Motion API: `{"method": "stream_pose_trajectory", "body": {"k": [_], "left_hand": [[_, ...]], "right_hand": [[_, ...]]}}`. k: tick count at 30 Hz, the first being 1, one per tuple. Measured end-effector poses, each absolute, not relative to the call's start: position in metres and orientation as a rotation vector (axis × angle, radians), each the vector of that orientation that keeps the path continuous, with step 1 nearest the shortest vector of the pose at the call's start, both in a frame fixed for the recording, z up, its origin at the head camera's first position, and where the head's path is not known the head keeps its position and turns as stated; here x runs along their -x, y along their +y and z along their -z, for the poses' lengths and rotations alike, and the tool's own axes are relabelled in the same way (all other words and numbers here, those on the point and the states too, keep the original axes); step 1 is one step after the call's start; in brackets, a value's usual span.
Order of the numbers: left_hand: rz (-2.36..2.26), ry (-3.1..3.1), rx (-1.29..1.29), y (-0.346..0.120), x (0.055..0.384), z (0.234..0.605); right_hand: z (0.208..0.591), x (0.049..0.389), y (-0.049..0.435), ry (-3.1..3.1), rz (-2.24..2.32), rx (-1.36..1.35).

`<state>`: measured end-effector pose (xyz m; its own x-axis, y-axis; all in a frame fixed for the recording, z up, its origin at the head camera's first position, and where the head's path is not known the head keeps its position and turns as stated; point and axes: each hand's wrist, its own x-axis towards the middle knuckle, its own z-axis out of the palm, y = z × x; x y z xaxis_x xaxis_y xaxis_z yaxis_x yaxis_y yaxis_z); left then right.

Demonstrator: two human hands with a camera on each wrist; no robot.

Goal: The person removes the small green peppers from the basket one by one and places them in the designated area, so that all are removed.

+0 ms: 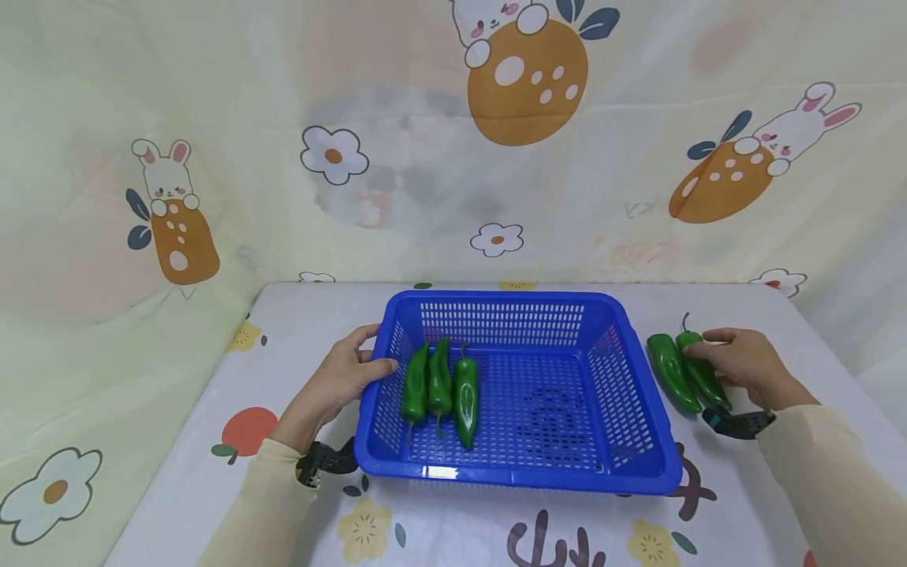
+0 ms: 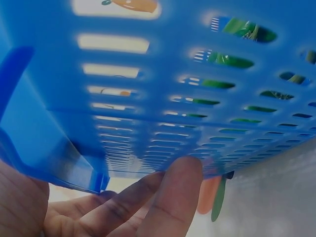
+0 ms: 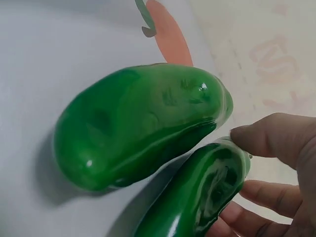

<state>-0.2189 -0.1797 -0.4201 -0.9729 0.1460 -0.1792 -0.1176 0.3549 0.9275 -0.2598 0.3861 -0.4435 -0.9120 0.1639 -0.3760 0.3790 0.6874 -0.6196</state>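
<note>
A blue plastic basket with slotted walls sits mid-table in the head view. My left hand grips its left rim, thumb over the top; in the left wrist view the fingers reach under the slotted wall. Three green peppers lie side by side in the basket's left half. To the right of the basket, my right hand holds a green pepper near its stem end, thumb on one side and fingers on the other. A second, thicker green pepper lies just left of it on the cloth.
A white patterned tablecloth with fruit and flower prints covers the table. Behind it hangs a pale curtain printed with rabbits and flowers, and more of it closes off the left side. Black straps circle both wrists.
</note>
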Motion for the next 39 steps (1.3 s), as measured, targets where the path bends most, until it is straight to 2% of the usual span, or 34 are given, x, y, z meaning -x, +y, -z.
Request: {"method": "stream_pose_trajectory", "body": {"k": [16,26,39], "left_hand": [[-1.654,2.389,-0.023,-0.180,0.217,0.418],[-1.640,2.400,-0.034,-0.179,0.220,0.419],[-1.643,2.375,-0.050,-0.180,0.220,0.418]], "right_hand": [[0.418,0.241,0.357,2.738,1.163,-0.564],[0.388,0.230,0.317,2.806,1.296,-0.385],[0.358,0.212,0.239,2.770,1.520,-0.072]]}}
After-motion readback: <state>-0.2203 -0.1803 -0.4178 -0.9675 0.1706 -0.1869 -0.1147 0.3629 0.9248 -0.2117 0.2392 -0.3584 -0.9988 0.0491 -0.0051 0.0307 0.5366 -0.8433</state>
